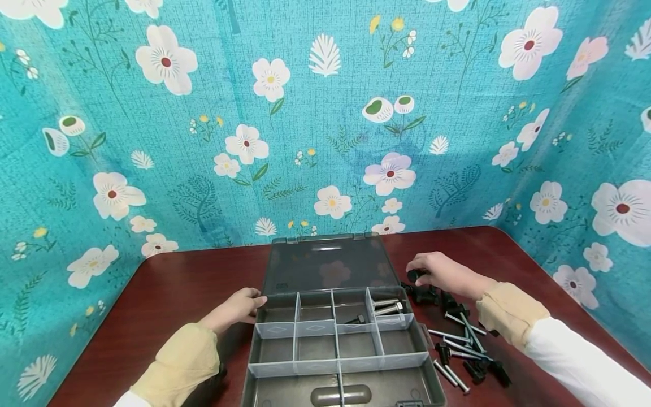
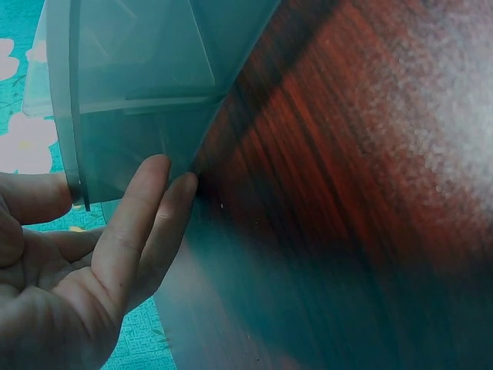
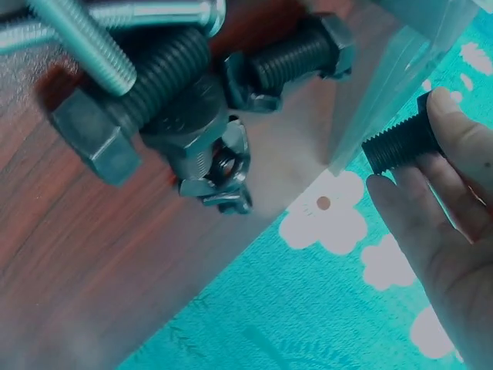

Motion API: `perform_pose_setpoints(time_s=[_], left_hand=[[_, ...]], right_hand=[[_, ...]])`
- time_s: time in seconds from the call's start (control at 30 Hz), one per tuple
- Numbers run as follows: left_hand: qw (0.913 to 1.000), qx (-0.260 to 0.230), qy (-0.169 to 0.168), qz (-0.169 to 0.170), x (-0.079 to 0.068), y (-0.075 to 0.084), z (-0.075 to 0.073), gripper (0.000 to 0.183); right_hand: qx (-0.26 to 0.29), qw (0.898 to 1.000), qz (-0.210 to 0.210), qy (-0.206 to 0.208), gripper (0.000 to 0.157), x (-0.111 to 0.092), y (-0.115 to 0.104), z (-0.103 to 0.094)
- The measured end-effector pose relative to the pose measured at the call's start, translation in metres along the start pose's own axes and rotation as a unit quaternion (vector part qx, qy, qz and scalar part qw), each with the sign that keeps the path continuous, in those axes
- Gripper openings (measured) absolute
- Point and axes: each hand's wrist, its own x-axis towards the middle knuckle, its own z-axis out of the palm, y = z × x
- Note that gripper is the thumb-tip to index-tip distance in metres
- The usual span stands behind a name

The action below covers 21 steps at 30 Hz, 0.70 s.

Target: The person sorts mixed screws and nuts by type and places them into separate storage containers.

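In the head view my left hand (image 1: 236,310) touches the back left corner of a grey plastic organizer box (image 1: 259,370). The left wrist view shows its thumb at the rim and two straight fingers (image 2: 131,231) along the outer wall. Right of the box, my right hand (image 1: 447,274) pinches a short, thick black bolt (image 3: 400,146) by its head end, above the table. Silver bolts (image 1: 390,308) lie in the back right compartment, and a dark bolt (image 1: 357,320) in the compartment to its left.
The box's lid (image 1: 330,263) lies folded back behind it. To the right, silver screws (image 1: 451,377), black bolts (image 3: 123,116) and a black wing nut (image 3: 223,173) are heaped on the dark red table (image 1: 198,277). A floral cloth (image 1: 305,141) hangs behind the table.
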Motion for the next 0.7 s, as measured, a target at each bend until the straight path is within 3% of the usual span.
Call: perform_pose_setpoints(time_s=[0.23, 0.7], left_hand=[[1.0000, 0.000, 0.001, 0.003, 0.000, 0.000, 0.000, 0.046], [1.0000, 0.004, 0.001, 0.008, 0.001, -0.001, 0.000, 0.045]], right_hand=[[0.018, 1.000, -0.025, 0.008, 0.027, -0.002, -0.016, 0.000], [-0.015, 0.992, -0.114, 0.054, 0.029, 0.000, -0.048, 0.007]])
